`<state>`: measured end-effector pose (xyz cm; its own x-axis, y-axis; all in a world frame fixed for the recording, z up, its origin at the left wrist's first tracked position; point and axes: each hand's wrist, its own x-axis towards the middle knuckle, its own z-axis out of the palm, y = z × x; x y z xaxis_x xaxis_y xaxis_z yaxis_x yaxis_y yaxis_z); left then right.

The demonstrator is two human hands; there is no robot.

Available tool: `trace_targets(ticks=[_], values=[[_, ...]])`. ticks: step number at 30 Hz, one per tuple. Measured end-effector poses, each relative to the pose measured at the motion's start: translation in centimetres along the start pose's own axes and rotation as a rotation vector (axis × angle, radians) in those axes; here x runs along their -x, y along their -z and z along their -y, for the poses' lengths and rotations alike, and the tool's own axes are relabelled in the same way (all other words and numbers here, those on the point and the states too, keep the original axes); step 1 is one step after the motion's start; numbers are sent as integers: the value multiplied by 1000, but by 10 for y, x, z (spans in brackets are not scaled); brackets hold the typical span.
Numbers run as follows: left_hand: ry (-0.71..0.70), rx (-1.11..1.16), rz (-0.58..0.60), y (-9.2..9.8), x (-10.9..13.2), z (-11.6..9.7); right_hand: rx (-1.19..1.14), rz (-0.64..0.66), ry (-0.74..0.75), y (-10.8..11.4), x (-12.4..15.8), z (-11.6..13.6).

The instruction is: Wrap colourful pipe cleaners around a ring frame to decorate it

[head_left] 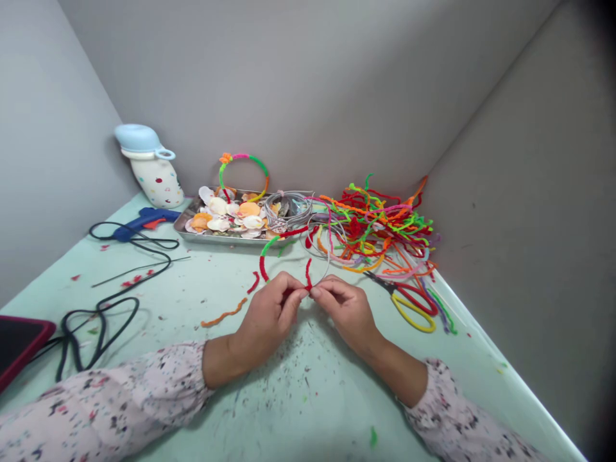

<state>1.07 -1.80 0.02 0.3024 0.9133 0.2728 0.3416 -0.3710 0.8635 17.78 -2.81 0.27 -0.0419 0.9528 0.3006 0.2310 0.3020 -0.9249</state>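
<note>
My left hand (269, 314) and my right hand (344, 308) meet fingertip to fingertip over the pale green table (298, 398). Both pinch a thin grey hoop (327, 253) partly wrapped in red and green pipe cleaner (264, 256). A short red end (308, 273) sticks up between my fingertips. The hoop curves away from me toward the tray. A loose orange pipe cleaner piece (224, 316) lies left of my left hand, and a short red piece (253, 282) lies just beyond it.
A metal tray (185, 221) of seashells holds a finished colourful hoop (243, 170). A tangle of pipe cleaners (380, 228) lies at the back right, with red-and-yellow scissors (409, 301) beside it. A blue glue gun (142, 221), black cord (103, 314), spotted bottle (151, 167) and dark tablet (19, 343) are left.
</note>
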Motion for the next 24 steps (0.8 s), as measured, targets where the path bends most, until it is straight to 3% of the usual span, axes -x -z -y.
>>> trace_targets(ticks=[24], values=[[37, 31, 47, 1, 1, -6, -117, 26, -131, 3, -3, 3]])
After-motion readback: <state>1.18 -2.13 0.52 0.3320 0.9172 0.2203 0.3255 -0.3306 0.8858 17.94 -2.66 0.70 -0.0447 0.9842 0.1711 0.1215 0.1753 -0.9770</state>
